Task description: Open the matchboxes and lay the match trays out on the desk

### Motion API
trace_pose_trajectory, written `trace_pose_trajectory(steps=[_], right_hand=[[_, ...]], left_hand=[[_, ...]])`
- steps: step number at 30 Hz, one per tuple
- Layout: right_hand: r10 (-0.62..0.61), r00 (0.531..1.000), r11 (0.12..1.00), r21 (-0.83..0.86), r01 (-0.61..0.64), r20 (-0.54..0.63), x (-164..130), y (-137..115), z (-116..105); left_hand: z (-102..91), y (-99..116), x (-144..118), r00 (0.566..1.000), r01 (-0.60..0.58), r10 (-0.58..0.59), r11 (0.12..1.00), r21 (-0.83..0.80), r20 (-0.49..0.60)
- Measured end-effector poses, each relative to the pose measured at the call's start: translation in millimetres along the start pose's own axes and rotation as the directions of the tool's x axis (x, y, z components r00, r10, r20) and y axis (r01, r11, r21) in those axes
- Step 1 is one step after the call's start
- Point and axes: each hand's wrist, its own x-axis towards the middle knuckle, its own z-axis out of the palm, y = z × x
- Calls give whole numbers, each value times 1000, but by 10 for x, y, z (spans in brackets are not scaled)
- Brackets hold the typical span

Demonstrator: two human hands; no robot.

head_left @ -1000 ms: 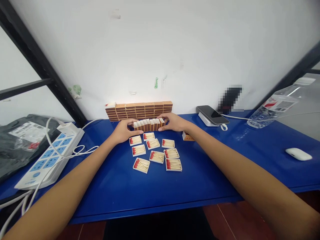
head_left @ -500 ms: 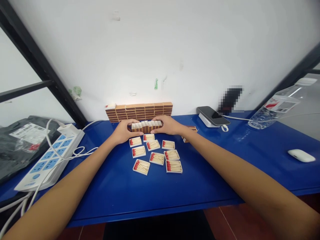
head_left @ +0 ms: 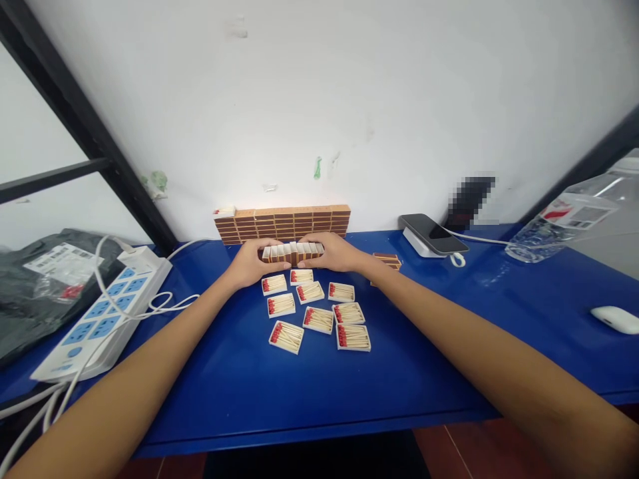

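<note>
You had two hands [head_left: 254,263] on the worktop [head_left: 239,379], pressing from both ends on one row of matchbox sleeves [head_left: 293,251] — about nine, though the ends were hidden. In front of it lay eight open trays of matches [head_left: 315,309]. One brick-like stack of matchboxes [head_left: 284,223] stood against the wall — too many to count. You also had one power strip [head_left: 102,319], one phone [head_left: 433,231], one mouse [head_left: 616,318] and one bottle [head_left: 559,223].

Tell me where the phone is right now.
In the head view, the phone lies on a white stand at the table's far right, by the wall, beyond the right hand.
</note>
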Motion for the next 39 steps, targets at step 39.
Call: trace_pose_trajectory(steps=[39], right_hand=[[507,197,28,-212,-977,-839,-2116,580,-3034]], left_hand=[[-340,693,-217,805,-244,518,734,634,-290]])
